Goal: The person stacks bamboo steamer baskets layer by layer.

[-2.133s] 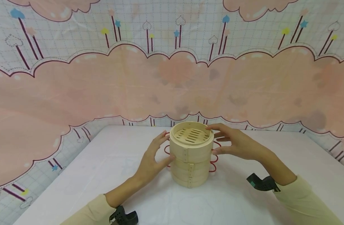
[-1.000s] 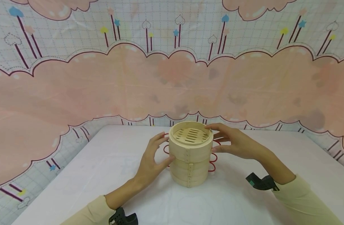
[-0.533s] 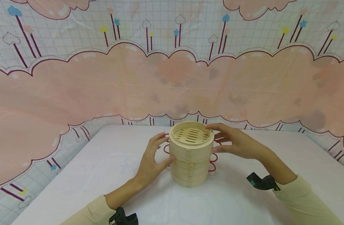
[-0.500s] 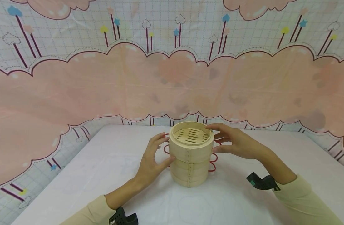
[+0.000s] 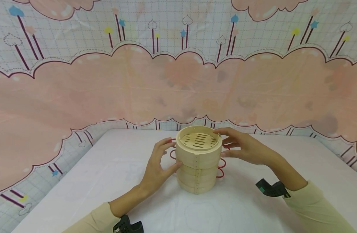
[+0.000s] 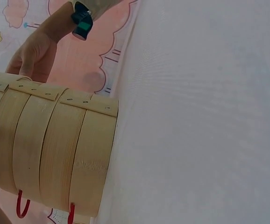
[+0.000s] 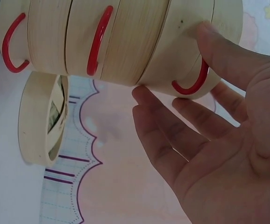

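Observation:
A round bamboo steamer stack (image 5: 198, 165) stands upright on the white table, its slatted top tier uncovered. Red loop handles (image 7: 100, 41) stick out from its sides. My left hand (image 5: 155, 165) holds the stack's left side, with the thumb on the front wall and the fingers towards the back. On the other side my right hand (image 5: 245, 147) holds the top tier, index finger at the rim and thumb lower on the wall near a handle. In the right wrist view its remaining fingers spread loosely beside the wall. The left wrist view shows only a little of the left hand.
Behind the stack, a shallow bamboo ring piece (image 7: 34, 121), perhaps a lid, lies on the table; the head view hides it. A white sheet covers the table (image 5: 88, 181). A patterned cloth backdrop (image 5: 143, 90) rises at the back and sides.

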`<state>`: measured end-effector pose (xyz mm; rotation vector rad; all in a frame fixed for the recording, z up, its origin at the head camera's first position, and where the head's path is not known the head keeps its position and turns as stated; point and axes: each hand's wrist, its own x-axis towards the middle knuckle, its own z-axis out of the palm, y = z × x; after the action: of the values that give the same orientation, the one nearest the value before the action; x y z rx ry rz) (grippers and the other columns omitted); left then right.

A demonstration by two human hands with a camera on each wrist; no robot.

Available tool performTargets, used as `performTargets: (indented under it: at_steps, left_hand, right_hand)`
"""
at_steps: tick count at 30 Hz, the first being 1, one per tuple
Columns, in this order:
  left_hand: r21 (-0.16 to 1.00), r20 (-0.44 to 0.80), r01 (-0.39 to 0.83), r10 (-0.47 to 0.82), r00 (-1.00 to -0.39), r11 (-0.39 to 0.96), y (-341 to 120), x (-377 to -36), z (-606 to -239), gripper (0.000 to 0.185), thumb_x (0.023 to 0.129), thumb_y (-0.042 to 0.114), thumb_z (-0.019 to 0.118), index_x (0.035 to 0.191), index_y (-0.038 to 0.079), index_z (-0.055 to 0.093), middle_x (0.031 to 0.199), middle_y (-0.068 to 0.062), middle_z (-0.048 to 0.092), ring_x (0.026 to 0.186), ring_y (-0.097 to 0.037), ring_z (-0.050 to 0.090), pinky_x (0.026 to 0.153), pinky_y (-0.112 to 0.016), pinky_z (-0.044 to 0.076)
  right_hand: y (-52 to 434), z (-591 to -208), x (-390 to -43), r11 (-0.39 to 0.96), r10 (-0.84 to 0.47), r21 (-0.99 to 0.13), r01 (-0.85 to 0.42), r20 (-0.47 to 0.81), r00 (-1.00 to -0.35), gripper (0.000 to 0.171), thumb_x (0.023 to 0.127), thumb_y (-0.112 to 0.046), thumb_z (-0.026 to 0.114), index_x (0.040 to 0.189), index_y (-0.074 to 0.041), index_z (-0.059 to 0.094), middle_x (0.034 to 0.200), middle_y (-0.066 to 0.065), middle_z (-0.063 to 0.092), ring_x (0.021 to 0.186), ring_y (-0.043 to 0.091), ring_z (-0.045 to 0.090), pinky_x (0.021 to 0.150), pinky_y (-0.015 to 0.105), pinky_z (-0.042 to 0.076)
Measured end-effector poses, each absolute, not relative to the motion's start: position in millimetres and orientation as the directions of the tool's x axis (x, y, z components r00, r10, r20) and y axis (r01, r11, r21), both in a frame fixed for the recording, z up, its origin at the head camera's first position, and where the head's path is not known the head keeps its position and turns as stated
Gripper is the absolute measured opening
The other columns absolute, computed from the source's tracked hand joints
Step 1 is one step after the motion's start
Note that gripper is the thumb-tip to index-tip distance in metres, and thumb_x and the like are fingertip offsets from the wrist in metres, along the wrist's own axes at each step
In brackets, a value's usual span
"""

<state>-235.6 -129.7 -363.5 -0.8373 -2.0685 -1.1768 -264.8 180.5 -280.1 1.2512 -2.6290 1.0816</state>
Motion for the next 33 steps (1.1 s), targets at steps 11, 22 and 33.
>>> performTargets:
  at_steps: [11, 22, 33]
  left_hand:
    - [0.510, 0.759, 0.764, 0.210, -0.616, 0.396, -129.1, -235.3, -363.9, 0.061, 0.080, 0.019, 0.078, 0.133, 0.012, 0.049, 0.143, -0.002, 0.038, 0.132, -0.020, 0.036, 0.094, -0.053, 0.042]
    - [0.518, 0.752, 0.753, 0.203, -0.627, 0.405, -127.8, -234.7, -361.7, 0.062, 0.080, 0.019, 0.079, 0.133, 0.011, 0.049, 0.143, -0.001, 0.038, 0.132, -0.019, 0.035, 0.095, -0.049, 0.041]
    - [0.519, 0.750, 0.747, 0.198, -0.631, 0.415, -124.3, -236.6, -360.4, 0.063, 0.080, 0.019, 0.078, 0.134, 0.011, 0.048, 0.142, -0.002, 0.038, 0.131, -0.019, 0.035, 0.094, -0.049, 0.042]
  right_hand:
    - [178.7, -281.6, -264.4, 0.449, -0.654, -0.579, -0.680, 0.306, -0.692, 0.066, 0.086, -0.019, 0.072, 0.143, -0.021, 0.040, 0.141, 0.000, 0.046, 0.113, 0.019, 0.058, 0.093, 0.034, 0.049]
    - [179.1, -281.1, -266.9, 0.440, -0.662, -0.570, -0.694, 0.316, -0.680, 0.065, 0.087, -0.019, 0.072, 0.144, -0.020, 0.040, 0.141, 0.000, 0.046, 0.113, 0.019, 0.059, 0.092, 0.034, 0.049]
    - [181.5, -279.9, -271.1, 0.434, -0.664, -0.581, -0.689, 0.311, -0.680, 0.066, 0.087, -0.019, 0.072, 0.144, -0.018, 0.039, 0.141, 0.001, 0.046, 0.113, 0.020, 0.059, 0.092, 0.035, 0.049]
